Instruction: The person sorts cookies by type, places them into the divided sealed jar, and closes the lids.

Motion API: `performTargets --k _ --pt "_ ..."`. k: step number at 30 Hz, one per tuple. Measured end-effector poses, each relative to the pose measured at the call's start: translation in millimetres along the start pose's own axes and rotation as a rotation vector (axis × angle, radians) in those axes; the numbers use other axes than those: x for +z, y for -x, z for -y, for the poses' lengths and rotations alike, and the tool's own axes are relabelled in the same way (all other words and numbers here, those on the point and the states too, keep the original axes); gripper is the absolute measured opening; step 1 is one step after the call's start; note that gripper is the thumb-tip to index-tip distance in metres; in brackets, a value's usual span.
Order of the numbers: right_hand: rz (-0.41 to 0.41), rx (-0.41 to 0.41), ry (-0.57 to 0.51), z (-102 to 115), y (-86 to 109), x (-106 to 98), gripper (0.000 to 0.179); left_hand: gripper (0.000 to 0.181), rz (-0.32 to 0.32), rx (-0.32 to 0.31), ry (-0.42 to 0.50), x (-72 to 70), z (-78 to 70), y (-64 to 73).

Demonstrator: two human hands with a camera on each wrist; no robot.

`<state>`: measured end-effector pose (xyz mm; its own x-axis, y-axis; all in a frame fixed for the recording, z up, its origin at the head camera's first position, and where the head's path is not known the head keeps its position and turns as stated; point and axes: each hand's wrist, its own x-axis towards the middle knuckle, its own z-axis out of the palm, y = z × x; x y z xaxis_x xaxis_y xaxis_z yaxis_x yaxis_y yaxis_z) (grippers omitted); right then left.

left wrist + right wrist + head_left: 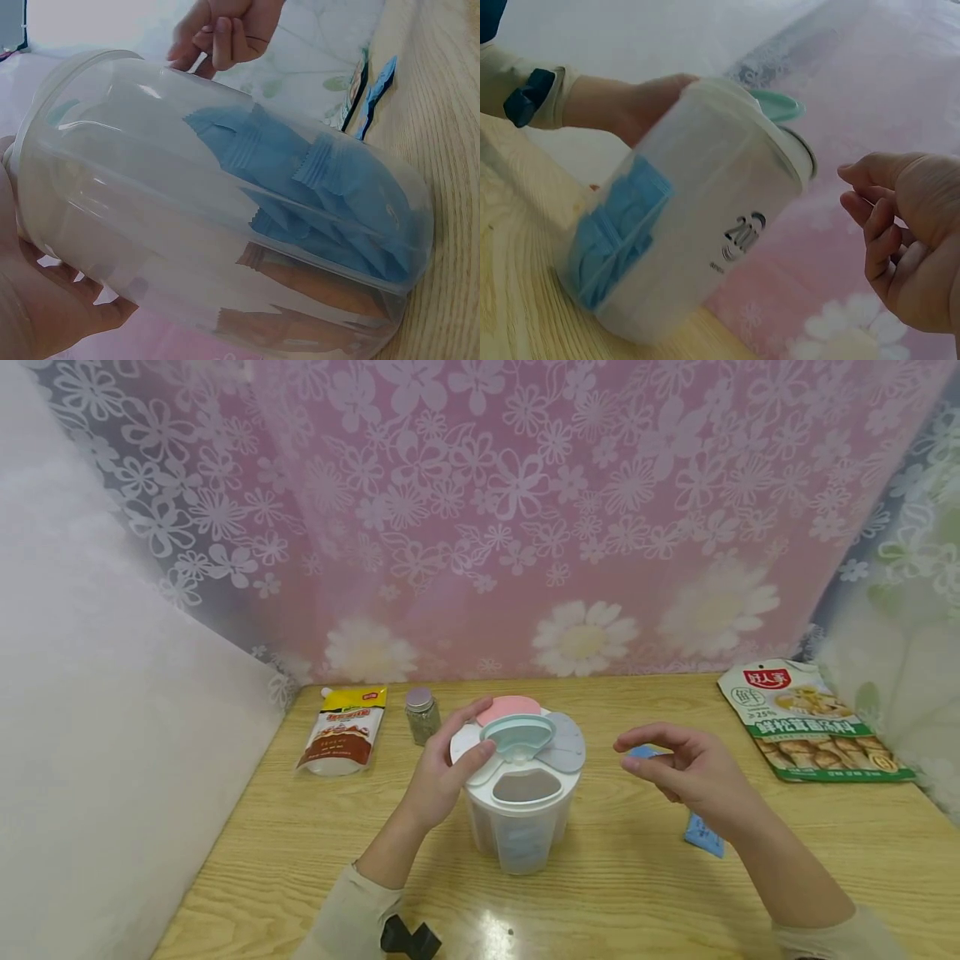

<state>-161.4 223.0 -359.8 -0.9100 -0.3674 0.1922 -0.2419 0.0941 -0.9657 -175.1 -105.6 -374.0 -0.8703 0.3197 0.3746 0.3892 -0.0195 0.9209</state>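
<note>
A translucent divided storage canister (522, 835) stands upright mid-table, its lid in pink, green and grey sections. The green flap (517, 731) is raised, and the front compartment's opening shows. My left hand (442, 772) grips the canister's rim from the left, thumb over the lid. Through the wall, the left wrist view shows blue packets (337, 202) and orange-brown packets (315, 289) in separate compartments. My right hand (693, 772) hovers to the right of the canister, fingers loosely bent; the right wrist view shows nothing between thumb and fingertips (847, 171).
One blue packet (703, 837) lies below my right hand, and another blue packet (643, 752) shows behind its fingers. A spice jar (422, 714) and a brown-and-yellow pouch (341, 735) stand at the left. A large mushroom-picture bag (813, 722) lies at the right.
</note>
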Motion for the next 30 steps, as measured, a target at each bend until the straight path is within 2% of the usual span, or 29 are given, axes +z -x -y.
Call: performTargets --k 5,14,20,30 --pt "-0.005 0.039 0.02 -14 -2.7 -13 0.027 0.055 -0.001 0.0 -0.013 0.1 -0.4 -0.3" --pt "-0.054 0.104 0.13 -39 -10.4 -30 0.036 0.055 -0.001 -0.001 -0.002 0.2 -0.2 0.9" --pt "-0.015 0.178 0.23 -69 -11.9 -46 0.048 0.055 -0.003 -0.021 -0.012 1.2 -0.7 3.4" --pt "-0.029 0.229 0.268 -102 -13.7 -67 0.057 0.054 -0.009 0.007 -0.014 0.7 -0.6 1.6"
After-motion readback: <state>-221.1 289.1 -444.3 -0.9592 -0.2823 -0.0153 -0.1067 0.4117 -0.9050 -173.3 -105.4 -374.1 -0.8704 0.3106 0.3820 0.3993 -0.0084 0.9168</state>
